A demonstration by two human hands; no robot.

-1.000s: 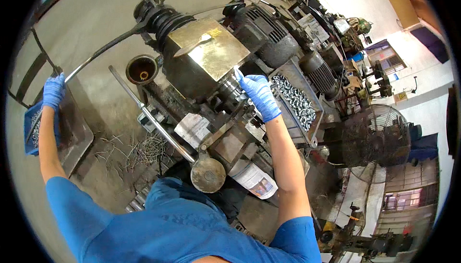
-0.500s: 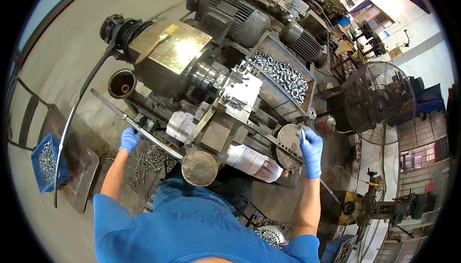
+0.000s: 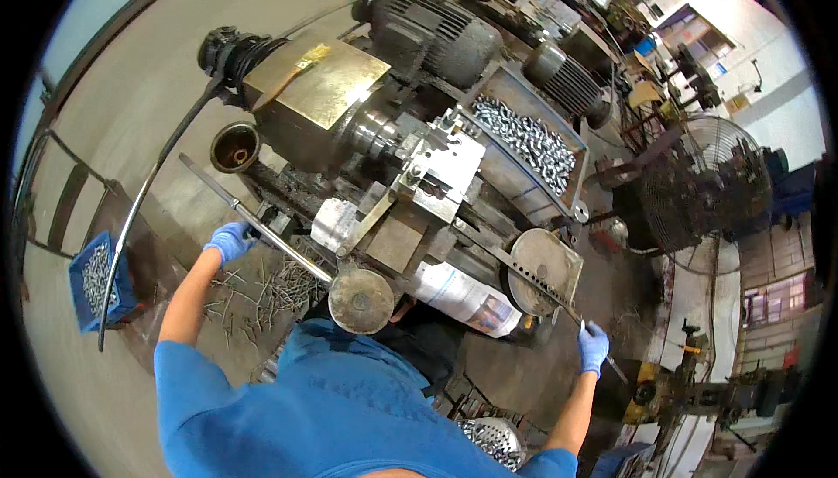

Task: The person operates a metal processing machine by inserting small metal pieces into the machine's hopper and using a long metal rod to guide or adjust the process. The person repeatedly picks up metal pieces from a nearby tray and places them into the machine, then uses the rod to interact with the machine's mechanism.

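My left hand (image 3: 229,242), in a blue glove, is closed around a dark handle (image 3: 254,233) on the machine's left side, close to a long metal bar (image 3: 288,255) that slants past it. My right hand (image 3: 593,346), gloved too, is low at the right with its fingers curled around a long metal lever (image 3: 569,310). Whether the fingers also pinch a small piece is too small to tell. Between my hands stands the greasy machine, with a bright metal tool block (image 3: 443,172) and a spindle (image 3: 374,135).
A tray (image 3: 513,190) of small shiny metal parts stands behind the block. A blue bin (image 3: 125,290) with more parts is at far left. A brush (image 3: 292,76) lies on the brass-coloured cover (image 3: 345,89). A large fan (image 3: 690,185) stands at right.
My right hand has moved down and to the right, from beside the round plate with a small light metal piece showing at its fingers, onto the lever. My left hand stays by the handle.
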